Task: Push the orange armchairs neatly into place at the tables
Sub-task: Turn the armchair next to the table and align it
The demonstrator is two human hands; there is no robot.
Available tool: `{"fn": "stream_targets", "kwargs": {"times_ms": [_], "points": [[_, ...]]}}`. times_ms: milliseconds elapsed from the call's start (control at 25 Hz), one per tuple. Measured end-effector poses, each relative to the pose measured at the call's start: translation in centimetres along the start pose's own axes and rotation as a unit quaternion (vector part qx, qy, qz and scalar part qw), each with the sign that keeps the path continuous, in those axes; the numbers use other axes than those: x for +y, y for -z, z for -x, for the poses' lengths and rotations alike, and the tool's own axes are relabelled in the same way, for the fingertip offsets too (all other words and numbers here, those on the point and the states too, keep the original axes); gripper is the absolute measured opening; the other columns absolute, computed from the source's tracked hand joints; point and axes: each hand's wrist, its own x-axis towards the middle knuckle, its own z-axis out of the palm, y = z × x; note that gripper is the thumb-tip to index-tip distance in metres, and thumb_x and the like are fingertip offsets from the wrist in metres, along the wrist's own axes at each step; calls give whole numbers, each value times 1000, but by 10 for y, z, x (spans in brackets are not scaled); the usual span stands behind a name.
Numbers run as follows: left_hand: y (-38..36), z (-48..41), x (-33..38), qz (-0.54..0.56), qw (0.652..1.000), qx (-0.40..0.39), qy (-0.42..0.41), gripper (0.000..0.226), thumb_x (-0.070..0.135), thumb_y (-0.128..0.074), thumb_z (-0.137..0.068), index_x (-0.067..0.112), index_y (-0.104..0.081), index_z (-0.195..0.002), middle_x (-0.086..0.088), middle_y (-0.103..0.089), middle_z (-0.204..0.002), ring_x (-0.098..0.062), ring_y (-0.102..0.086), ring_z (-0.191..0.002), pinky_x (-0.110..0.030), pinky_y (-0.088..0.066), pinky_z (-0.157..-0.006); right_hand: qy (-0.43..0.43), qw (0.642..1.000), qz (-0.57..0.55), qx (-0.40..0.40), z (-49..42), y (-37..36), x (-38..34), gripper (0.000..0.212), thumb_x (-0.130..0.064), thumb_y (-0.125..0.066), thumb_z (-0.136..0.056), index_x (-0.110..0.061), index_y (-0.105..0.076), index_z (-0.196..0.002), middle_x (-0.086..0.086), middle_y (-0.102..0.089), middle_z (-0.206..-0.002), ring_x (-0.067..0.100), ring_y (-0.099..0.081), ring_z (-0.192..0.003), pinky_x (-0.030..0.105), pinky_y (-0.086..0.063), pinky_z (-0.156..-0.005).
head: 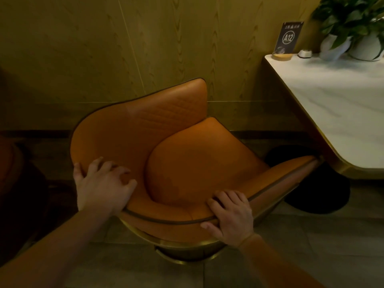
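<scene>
The left hand [101,183], lower left of centre, lies over the curved back rim of the orange armchair [145,129]. Its bent fingers spread down the inner upholstery and its thumb hooks the outer side. The right hand [230,217], lower centre, grips the same rim further right, fingers curled over the dark piping and thumb pressed on the outer shell below.

The armchair fills the middle of the frame, turned at an angle, with its seat cushion [197,163] facing the upper right. One arm tip reaches the gold-trimmed edge of the white marble table [342,113] at the right; whether they touch cannot be told. The table's black round base [320,190] sits on the floor just behind that arm.

On the table's far end, upper right, stand an "A12" sign [287,38], a small white object [305,53] and potted plants [361,23] against the wood-panelled wall [104,48].
</scene>
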Motion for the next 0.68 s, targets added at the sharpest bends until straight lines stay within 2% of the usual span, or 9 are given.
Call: {"fn": "stream_targets", "kwargs": {"times_ms": [240, 520, 680], "points": [[-1, -17, 1, 12, 1000, 15, -13, 53, 68, -30, -79, 47, -65, -113, 11, -54, -137, -23, -29, -141, -60, -4, -116, -12, 1000, -5, 8, -15, -9, 6, 66, -74, -30, -89, -21, -68, -100, 8, -64, -104, 31, -58, -94, 41, -44, -80], [-8, -57, -1, 7, 1000, 12, -27, 57, 71, -27, -77, 49, -61, -117, 12, -49, -141, -21, -27, -142, -60, -4, -117, -40, 999, 2, 8, -40, -18, 9, 58, -74, -36, -89, -25, -65, -100, 6, -60, -101, 26, -55, -91, 39, -41, -80], [-14, -83, -5, 16, 998, 25, -47, 53, 70, -32, -79, 49, -61, -118, 13, -49, -142, -20, -28, -142, -60, -6, -117, -77, 997, 14, -12, -53, -22, 6, 56, -75, -37, -90, -27, -64, -103, 2, -59, -104, 24, -54, -95, 37, -38, -84]]}}
